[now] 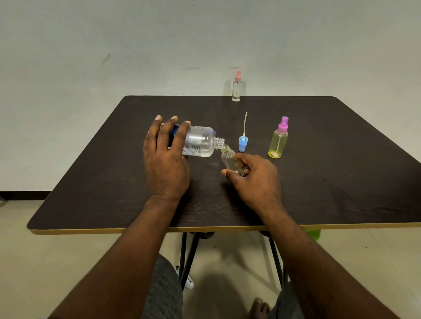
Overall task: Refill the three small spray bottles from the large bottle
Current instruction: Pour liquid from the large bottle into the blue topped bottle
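My left hand grips the large clear bottle, tipped almost flat with its open threaded neck pointing right. That neck touches the mouth of a small clear uncapped bottle, which my right hand holds tilted near its base. The blue spray cap with its thin tube pointing up stands on the table just behind. A yellow-green spray bottle with a purple cap stands to the right. A clear spray bottle with a pink cap stands at the table's far edge.
The dark wooden table has a yellow front edge and folding metal legs. A pale wall rises right behind it. My knees and a bare foot show beneath, over a light tiled floor.
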